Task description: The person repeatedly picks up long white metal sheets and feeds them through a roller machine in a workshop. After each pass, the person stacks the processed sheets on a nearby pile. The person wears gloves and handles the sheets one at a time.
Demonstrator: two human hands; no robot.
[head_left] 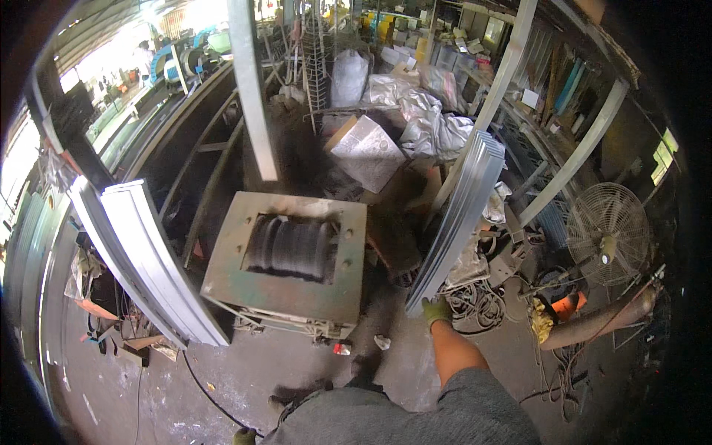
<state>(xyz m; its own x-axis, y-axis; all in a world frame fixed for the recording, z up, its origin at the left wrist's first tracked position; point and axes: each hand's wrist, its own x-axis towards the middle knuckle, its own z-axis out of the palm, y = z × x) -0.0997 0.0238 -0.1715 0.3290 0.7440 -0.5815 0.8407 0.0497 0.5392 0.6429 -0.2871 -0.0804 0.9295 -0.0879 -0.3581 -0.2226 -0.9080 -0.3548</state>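
One gloved right hand (437, 311) meets the near end of the grey strips (461, 222), a nested stack slanting away to the right of the machine (231, 273). Its grip is at the edge of the stack, but how far it is closed, and whether it bears any weight, cannot be told, the fingertips being partly hidden. The left hand (245, 436), cut by the lower border near a black cable (211, 393), shows too little for its grip to be judged. For sound handling, the right grip would best span the whole stack rather than one outer piece, thumb opposing fingers, clear of the possibly sharp ends. Support from the left hand would probably limit slipping and fanning. The cord loops (475, 304) just beside the strips call for careful footing, and the machine's dark roller (293, 248) is best given room. White strips (152, 256) slant left of the machine.
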